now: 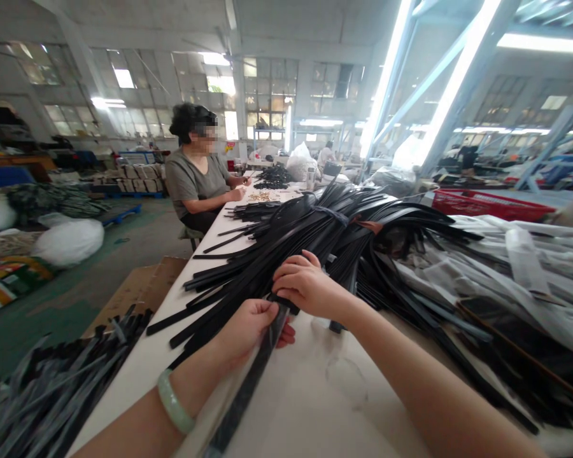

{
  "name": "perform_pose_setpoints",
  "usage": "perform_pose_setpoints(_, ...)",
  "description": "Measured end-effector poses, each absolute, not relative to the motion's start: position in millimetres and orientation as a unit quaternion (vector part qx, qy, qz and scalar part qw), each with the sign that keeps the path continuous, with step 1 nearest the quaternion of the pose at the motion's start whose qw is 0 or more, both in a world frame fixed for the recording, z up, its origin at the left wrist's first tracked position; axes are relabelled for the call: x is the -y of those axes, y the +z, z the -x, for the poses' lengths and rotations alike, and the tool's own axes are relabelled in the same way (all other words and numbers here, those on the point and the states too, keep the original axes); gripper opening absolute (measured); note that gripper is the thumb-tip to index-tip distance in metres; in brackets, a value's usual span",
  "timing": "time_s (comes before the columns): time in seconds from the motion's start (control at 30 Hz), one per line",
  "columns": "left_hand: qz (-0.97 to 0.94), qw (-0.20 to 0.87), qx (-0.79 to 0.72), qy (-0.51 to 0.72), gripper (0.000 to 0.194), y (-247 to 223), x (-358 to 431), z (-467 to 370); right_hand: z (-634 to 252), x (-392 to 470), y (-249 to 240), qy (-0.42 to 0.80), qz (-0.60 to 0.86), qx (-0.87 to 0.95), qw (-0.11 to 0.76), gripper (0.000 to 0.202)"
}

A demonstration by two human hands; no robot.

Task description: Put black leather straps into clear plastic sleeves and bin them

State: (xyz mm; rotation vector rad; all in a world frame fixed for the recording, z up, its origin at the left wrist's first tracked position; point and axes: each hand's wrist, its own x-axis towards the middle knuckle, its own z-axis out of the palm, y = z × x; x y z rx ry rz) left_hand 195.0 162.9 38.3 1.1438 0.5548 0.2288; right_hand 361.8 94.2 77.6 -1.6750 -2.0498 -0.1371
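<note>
Holds a black strap (258,375) over the near part of a white table (315,381), slanting from the bottom edge of the view up to both hands. Pinches it near its far end in the left hand (255,321), nearly closed, with the thumb laid along the top and fingers curled round beneath. Wears a pale green bangle (176,402) on the left wrist. Bends the fingers of the right hand (305,284) down over the strap's far end, just beyond the left thumb, in a partly closed grip, palm down; cannot tell from this view how firm that grip is.

Has a large heap of loose black straps (248,273) just beyond and beside the hands, fanned out with many ends toward the table's left edge. Shows a dark tie (332,216) round one bunch, and a brown tie (370,226) round another to its right. Has crumpled clear plastic sleeves (487,273) at the right, with a red crate (491,205) behind them.

Faces, farther along the left side of the table, a seated person (198,178) in a grey top, with both hands over the tabletop near small light-coloured pieces (265,196) and a pile of black pieces (273,176). Has plastic-covered strips (52,394) piled at the lower left, beside brown cardboard (136,289), and white sacks (69,245) on the floor farther left.
</note>
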Motion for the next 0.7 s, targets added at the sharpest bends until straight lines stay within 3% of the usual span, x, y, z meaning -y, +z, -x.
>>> perform_pose_setpoints(0.1,-0.524,0.778,-0.284,0.198,0.033,43,-174,-195,-358,-99,76,-0.052,0.696,0.604,0.384,0.031)
perform_pose_setpoints(0.2,-0.526,0.770,-0.290,0.217,0.032,45,-181,-194,-352,-105,68,0.228,0.713,0.509,0.425,0.052)
perform_pose_setpoints(0.27,-0.548,0.762,-0.278,0.204,0.036,45,-181,-193,-346,-109,59,0.377,0.649,0.508,0.423,0.050)
perform_pose_setpoints(0.3,-0.558,0.759,-0.272,0.197,0.039,45,-180,-192,-343,-110,56,0.394,0.625,0.515,0.434,0.047)
perform_pose_setpoints(0.5,-0.572,0.778,-0.225,0.131,0.046,54,-176,-184,-331,-107,63,0.278,0.585,0.523,0.553,0.037)
perform_pose_setpoints(0.6,-0.609,0.777,-0.153,0.040,0.038,57,-173,-178,-345,-88,90,0.105,0.571,0.503,0.640,0.035)
perform_pose_setpoints(0.7,-0.639,0.759,-0.124,-0.023,0.034,58,-170,-174,-383,-66,120,-0.053,0.476,0.394,0.784,0.029)
